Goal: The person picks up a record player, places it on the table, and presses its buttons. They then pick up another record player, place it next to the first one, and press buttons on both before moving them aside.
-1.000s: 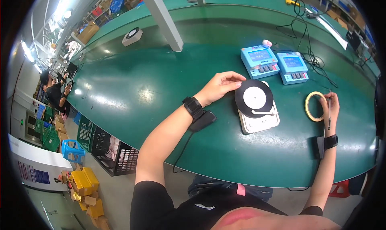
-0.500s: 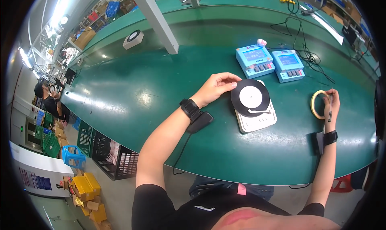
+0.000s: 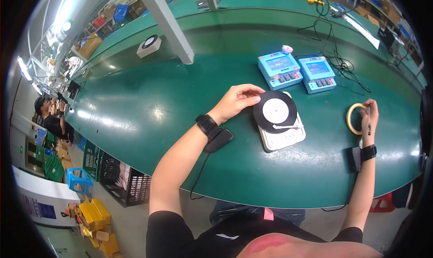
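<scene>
A small white toy record player (image 3: 283,142) lies on the green table in front of me. On top of it sits a black record (image 3: 291,107) with a white centre, and a white tonearm reaches over its near edge. My left hand (image 3: 240,101) pinches the record's left rim, thumb on top and fingers curled behind. Farther right, my right hand (image 3: 370,111) is closed around a slim pen (image 3: 369,127) that points down toward my wrist. A roll of yellowish tape (image 3: 349,119) stands against the left side of that hand; whether the fingers also grip it is hidden.
Two light-blue boxes with screens, a left one (image 3: 276,80) and a right one (image 3: 318,84), stand behind the record player. Black cables (image 3: 338,62) tangle at the back right. Far left sits another white record player (image 3: 149,50) near a grey post (image 3: 173,30). A co-worker (image 3: 52,123) is beyond.
The whole view has shifted slightly, moving the table things a little left in the picture. Both hands keep their places and their holds.
</scene>
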Available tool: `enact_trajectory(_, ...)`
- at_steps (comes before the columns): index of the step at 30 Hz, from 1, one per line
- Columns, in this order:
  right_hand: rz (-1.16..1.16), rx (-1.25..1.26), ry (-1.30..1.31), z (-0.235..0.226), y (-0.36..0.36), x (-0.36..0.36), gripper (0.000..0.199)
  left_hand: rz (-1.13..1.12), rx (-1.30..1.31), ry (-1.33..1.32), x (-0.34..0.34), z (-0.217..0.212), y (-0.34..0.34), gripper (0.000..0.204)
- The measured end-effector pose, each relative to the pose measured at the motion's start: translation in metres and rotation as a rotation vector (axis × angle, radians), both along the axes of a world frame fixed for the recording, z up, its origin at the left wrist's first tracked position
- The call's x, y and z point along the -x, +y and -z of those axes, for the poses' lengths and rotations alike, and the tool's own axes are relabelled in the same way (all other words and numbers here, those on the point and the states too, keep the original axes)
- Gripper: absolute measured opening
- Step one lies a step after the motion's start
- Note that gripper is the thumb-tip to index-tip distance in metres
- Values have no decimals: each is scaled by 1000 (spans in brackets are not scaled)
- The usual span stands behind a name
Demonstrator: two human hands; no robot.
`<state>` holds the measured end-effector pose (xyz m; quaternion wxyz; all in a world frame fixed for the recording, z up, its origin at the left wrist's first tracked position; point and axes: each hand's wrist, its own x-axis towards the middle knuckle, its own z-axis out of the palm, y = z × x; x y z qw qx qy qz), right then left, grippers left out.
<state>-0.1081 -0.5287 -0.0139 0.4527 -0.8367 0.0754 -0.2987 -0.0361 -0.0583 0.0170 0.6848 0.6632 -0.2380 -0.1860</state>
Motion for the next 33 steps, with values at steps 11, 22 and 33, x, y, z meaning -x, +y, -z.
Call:
enact_trajectory(11, 52, -104, -103, 45, -75, -9, 24, 91, 68, -16, -5, 4, -2, 37)
enact_trajectory(22, 74, -161, -130, 34, -50, -11, 44, 148, 73, -86, -5, 8, 4, 49)
enact_trajectory(33, 42, -107, -49, 10, -22, -2, 30, 155, 77, -68, -4, 8, 3, 49)
